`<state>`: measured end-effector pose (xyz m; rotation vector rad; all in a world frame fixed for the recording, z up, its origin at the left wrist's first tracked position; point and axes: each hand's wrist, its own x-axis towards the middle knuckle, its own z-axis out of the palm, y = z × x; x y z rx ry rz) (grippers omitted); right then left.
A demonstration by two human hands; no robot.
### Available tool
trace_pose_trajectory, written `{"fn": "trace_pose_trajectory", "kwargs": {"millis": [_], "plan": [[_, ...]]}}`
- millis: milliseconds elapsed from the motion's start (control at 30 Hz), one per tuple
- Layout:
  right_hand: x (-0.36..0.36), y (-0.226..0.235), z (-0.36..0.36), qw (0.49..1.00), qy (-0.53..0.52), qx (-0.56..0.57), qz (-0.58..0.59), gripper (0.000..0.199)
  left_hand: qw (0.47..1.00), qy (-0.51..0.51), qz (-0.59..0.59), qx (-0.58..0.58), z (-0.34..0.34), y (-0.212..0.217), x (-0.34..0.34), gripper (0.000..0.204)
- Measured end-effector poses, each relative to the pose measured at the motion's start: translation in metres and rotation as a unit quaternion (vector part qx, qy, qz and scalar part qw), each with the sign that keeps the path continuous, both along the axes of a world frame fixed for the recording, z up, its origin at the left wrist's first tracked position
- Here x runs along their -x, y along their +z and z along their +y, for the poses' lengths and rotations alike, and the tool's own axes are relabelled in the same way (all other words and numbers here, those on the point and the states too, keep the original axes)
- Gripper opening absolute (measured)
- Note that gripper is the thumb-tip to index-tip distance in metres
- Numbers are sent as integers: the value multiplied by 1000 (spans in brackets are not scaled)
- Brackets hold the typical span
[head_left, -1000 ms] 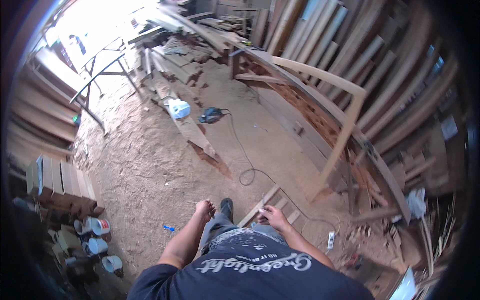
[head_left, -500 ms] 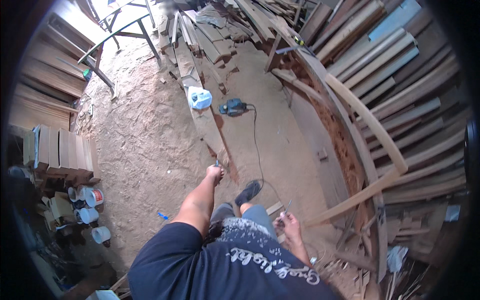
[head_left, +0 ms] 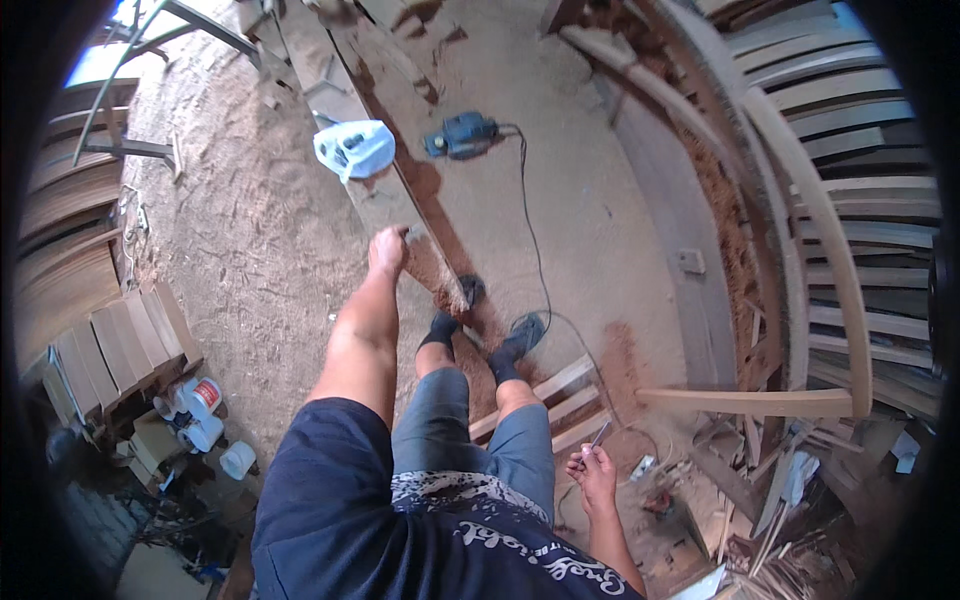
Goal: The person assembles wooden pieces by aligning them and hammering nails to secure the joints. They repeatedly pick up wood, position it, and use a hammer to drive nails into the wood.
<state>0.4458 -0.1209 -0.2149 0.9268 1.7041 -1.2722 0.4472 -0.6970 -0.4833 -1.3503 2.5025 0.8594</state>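
Observation:
My left hand (head_left: 388, 250) reaches forward over the near end of a long wooden board (head_left: 392, 205), its fingers closed. A small dark tip shows by the fingers, too small to name. My right hand (head_left: 594, 474) is held low at my right side, pinching a thin, pencil-like metal rod (head_left: 601, 433) that points up and away. Beyond my left hand, a pale blue plastic bag (head_left: 370, 150) with dark items inside rests on the board. A blue-green electric hand planer (head_left: 462, 136) lies on the floor to its right.
The planer's black cord (head_left: 531, 220) runs back past my right foot (head_left: 518, 338). Wooden slats (head_left: 565, 383) lie beside my right leg. A curved timber frame (head_left: 822, 220) and stacked planks stand to the right. White buckets (head_left: 238, 459) and stacked wooden pieces (head_left: 125, 340) are at left.
The view has tipped down and nearer, showing more of my legs. My left hand is further forward along the board, closer to the bag. The thin rod stays in my right hand.

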Motion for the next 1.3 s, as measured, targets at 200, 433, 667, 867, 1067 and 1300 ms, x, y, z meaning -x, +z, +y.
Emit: {"fn": "trace_pose_trajectory", "kwargs": {"millis": [200,433,667,867,1067,1300], "plan": [[-5,-28,-50,999,6,-22,-45,24,988,-136,-13,70,-48,-68,29,35],[28,-34,-91,997,69,-12,-20,25,987,-123,62,88,-48,-90,13,35],[47,-43,-116,998,56,33,-5,25,976,-83,147,140,6,-46,17,64],[54,-18,-144,995,43,80,32,29,888,-162,167,-397,160,96,37,22],[62,10,-102,973,124,54,189,30,800,-215,162,-537,286,225,62,31],[98,13,0,970,124,85,193,34,796,-225,99,-553,370,268,136,14]]}}
